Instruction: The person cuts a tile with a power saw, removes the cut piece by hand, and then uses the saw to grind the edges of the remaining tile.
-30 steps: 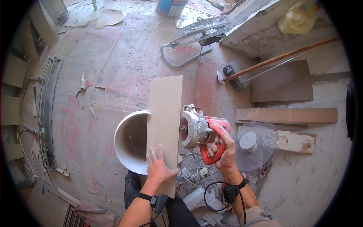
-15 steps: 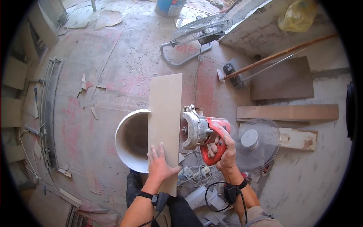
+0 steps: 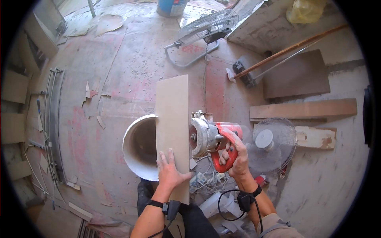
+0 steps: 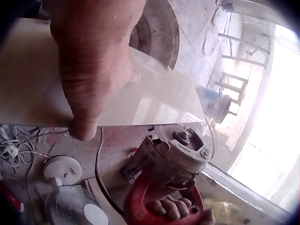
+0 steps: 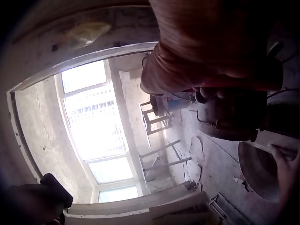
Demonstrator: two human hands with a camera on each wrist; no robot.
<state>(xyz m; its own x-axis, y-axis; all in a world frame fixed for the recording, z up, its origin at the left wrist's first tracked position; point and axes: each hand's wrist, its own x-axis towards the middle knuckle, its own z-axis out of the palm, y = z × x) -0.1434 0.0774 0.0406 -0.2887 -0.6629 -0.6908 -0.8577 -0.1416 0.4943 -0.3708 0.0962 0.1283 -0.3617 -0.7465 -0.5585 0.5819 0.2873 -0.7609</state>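
A long beige tile (image 3: pixel 172 115) with a glossy face lies partly over the mouth of a white bucket (image 3: pixel 135 166). My left hand (image 3: pixel 172 174) presses on its near part with fingers straight, and the thumb reaches over the right edge. In the left wrist view that thumb (image 4: pixel 84 127) laps past the edge. On the right, my right hand (image 3: pixel 238 162) grips the red handle of a handheld circular saw (image 3: pixel 204 135). The saw's disc blade (image 4: pixel 180 136) stands close beside the tile's right edge, and a dusty metal guard partly hides it.
A fan (image 3: pixel 264 139) stands right of the saw, with tangled cables (image 3: pixel 204 178) near my legs. Another fan (image 3: pixel 206 29) sits ahead on a tube stand. Boards (image 3: pixel 303 108) lie along the right wall; metal rails (image 3: pixel 55 123) lie at the left.
The head view has shifted slightly, so the background drifts. My left hand keeps its place on the tile, and the saw stays beside the tile's right edge in my right hand.
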